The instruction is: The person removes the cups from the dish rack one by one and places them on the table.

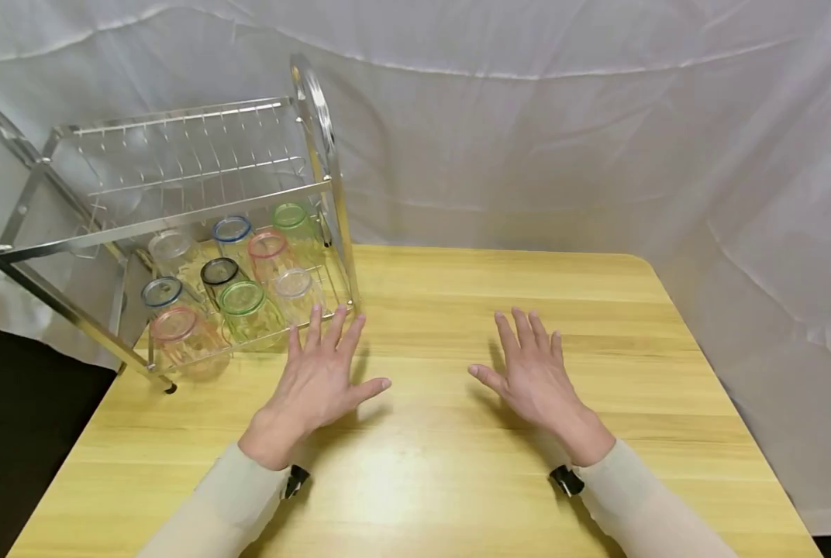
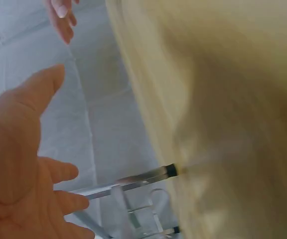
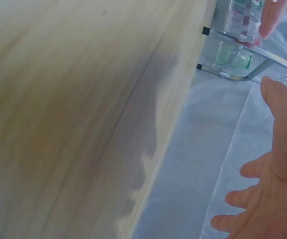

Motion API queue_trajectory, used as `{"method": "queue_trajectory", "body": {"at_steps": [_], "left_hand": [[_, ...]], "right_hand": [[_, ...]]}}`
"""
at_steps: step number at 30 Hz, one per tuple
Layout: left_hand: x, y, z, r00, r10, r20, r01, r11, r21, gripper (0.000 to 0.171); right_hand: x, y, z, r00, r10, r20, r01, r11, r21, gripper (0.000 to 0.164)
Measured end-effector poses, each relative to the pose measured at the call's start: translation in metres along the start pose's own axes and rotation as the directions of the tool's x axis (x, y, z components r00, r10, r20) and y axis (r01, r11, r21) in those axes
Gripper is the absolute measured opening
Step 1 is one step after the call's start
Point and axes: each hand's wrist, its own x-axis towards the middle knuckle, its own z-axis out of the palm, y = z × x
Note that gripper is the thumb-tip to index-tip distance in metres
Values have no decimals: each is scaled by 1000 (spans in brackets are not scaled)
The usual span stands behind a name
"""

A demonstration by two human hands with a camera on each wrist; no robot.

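My left hand [image 1: 316,381] hovers palm down over the table with its fingers spread and nothing in its grasp. Its fingertips overlap the front right corner of the metal rack [image 1: 171,225] in the head view. On the rack's lower level stand several glasses, apparently upside down, among them a green glass [image 1: 246,310], a pink glass [image 1: 181,333] and a dark-rimmed glass [image 1: 222,277]. To the right, my right hand [image 1: 536,380] is also held palm down, fingers extended, holding nothing. Below it lies bare wood, and the wrist view shows its shadow there.
The rack's upper level is a wire shelf [image 1: 192,155] with raised rods. A light wooden table [image 1: 443,310] runs under both hands, with its right edge sloping toward me. White cloth [image 1: 527,139] hangs behind and to the right of it.
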Motion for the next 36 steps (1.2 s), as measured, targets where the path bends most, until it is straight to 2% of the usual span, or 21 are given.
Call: {"method": "queue_trajectory", "body": {"at_steps": [4, 8, 11, 13, 17, 21, 25, 29, 36], "left_hand": [[5, -4, -16, 996, 40, -78, -42, 999, -14, 102], [18, -16, -38, 976, 105, -189, -105, 994, 7, 95], [31, -28, -55, 970, 120, -212, -118, 993, 24, 91], [39, -36, -66, 978, 108, -178, -103, 994, 35, 88], [54, -48, -81, 997, 62, -48, -57, 994, 90, 82], [68, -55, -88, 997, 7, 82, -18, 991, 135, 78], [82, -60, -92, 979, -47, 199, 11, 984, 179, 76], [93, -61, -95, 950, -96, 296, 36, 979, 201, 74], [99, -62, -92, 905, -141, 402, 103, 988, 114, 77]], "right_hand": [[3, 0, -1, 998, -43, -53, 45, 998, 37, 94], [16, -4, -5, 994, -67, -85, 80, 983, 167, 86], [28, -9, -7, 995, -53, -89, 74, 964, 256, 79], [35, -12, -7, 995, -43, -89, 68, 954, 293, 75], [48, -20, -5, 996, -40, -82, 64, 945, 319, 72], [56, -26, -1, 998, -27, -54, 43, 944, 326, 72], [61, -30, 2, 1000, -7, -23, 14, 943, 333, 72], [64, -30, 7, 1000, 9, 2, -9, 940, 340, 73], [66, -31, 13, 999, 20, 25, -28, 936, 352, 74]]}}
